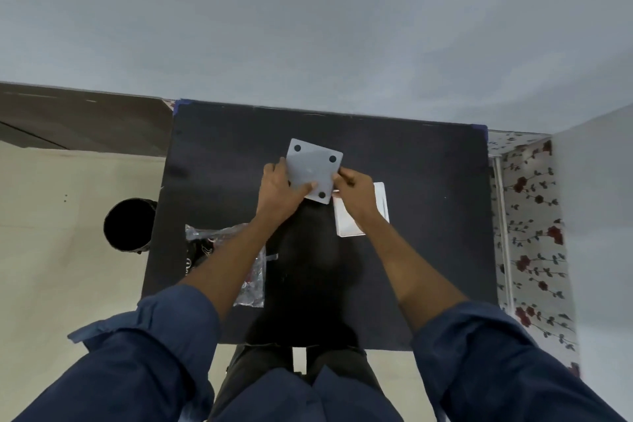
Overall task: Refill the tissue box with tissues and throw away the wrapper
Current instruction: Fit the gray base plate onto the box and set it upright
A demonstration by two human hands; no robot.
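Over the middle of the black table (411,250) I hold a grey square tissue box (313,169) upside down, its base with round black feet facing me. My left hand (279,187) grips its left side with the thumb on the base. My right hand (354,193) pinches its right edge. A white stack of tissues (346,221) lies on the table under my right wrist, partly hidden. The crumpled clear plastic wrapper (248,279) lies at the table's near left, beneath my left forearm.
A black round bin (128,224) stands on the floor just left of the table. A flowered cloth (529,233) hangs along the table's right side, with a pale wall behind. My legs are at the near edge.
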